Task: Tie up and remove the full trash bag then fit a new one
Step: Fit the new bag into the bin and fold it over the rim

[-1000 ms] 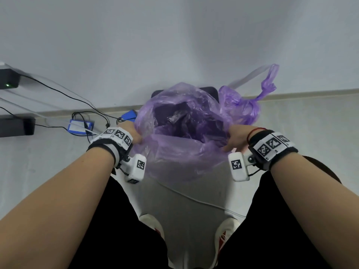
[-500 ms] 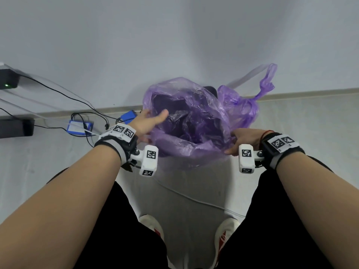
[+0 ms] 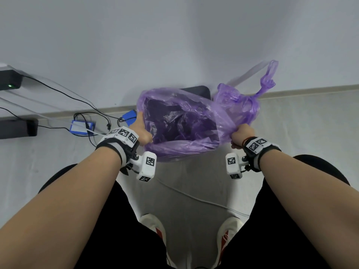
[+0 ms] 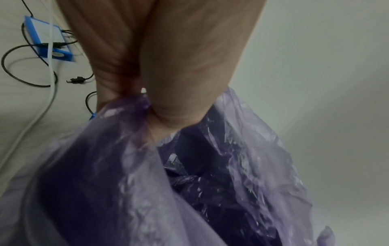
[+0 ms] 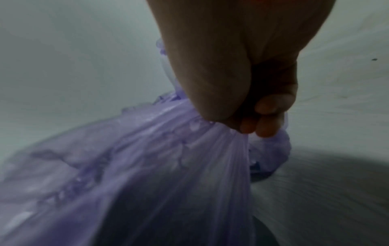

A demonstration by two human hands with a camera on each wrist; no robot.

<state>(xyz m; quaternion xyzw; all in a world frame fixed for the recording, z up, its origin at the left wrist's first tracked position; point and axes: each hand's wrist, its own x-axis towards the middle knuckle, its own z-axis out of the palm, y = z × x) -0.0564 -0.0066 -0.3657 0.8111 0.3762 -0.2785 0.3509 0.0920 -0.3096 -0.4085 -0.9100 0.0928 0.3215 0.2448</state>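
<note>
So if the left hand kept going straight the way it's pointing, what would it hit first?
Probably the wall. The left hand grips the translucent purple plastic trash bag at its left rim and points past it toward the wall, though depth is unclear.

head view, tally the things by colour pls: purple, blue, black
purple: 2, the open bag held by the left hand and right hand, and a tied bag behind it
blue: 2, flat box, smaller piece
black: 3, bin, two boxes
total: 7

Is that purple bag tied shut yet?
No, open: the bag gapes between the left hand and right hand gripping its rim.
</note>
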